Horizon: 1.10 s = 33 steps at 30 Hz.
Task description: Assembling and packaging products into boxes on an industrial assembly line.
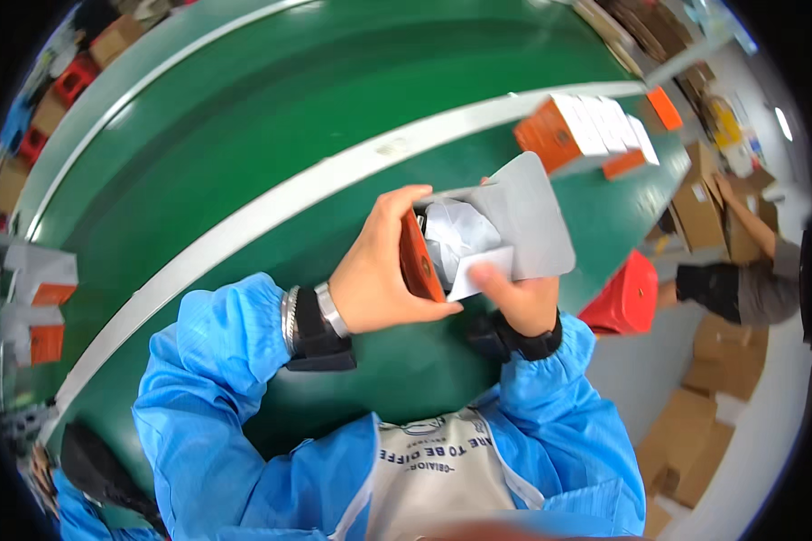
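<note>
Seen from above, two hands in blue sleeves hold a small open carton (pixel 478 239) at the centre of the frame, above a green conveyor belt (pixel 271 117). The left hand (pixel 383 270) wraps around the carton's orange side, fingers curled over its top edge. The right hand (pixel 519 302) grips the carton from below, thumb pressing a white inner flap (pixel 483 269). The grey lid flap (pixel 532 216) stands open toward the upper right. Inside sits something wrapped in white plastic (pixel 456 234), possibly a bagged item; its shape is unclear. A row of orange and white boxes (pixel 586 131) lies on the belt in the upper right. A red stool (pixel 627 298) stands at right, near a person (pixel 749 279) among brown cardboard cartons (pixel 704 433).
</note>
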### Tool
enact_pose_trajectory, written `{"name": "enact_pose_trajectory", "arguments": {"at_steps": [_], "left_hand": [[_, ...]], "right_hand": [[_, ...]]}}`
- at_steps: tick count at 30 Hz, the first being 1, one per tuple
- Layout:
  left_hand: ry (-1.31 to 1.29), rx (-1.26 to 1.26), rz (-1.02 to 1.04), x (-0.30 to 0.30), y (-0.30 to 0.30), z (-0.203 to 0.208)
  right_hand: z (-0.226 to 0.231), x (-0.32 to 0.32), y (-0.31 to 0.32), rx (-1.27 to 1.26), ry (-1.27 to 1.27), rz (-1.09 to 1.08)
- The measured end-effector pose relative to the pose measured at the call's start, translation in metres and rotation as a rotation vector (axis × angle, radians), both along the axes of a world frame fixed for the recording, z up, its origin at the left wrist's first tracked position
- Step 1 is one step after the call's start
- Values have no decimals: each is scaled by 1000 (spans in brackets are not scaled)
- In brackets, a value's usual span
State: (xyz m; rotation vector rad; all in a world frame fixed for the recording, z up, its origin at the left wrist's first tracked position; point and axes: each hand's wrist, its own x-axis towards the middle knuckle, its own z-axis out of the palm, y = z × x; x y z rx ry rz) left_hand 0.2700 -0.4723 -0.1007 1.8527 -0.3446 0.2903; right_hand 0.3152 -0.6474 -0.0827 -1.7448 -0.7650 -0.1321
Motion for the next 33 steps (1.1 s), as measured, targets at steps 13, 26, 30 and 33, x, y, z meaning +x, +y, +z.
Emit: {"name": "enact_pose_trajectory", "arguments": {"at_steps": [13,26,30,33], "left_hand": [[-104,31,-92,7,-31,0],[-63,230,-117,-1,-27,-1],[-100,-2,-68,3,-31,-7],[-33,-137,-72,2,-31,-11]], "right_hand": [[18,-13,-22,-80,117,-422],[39,-18,-30,-393,-198,-140],[40,-30,-22,-550,-317,-141],[31,-33,-16,-491,-311,-233]]}}
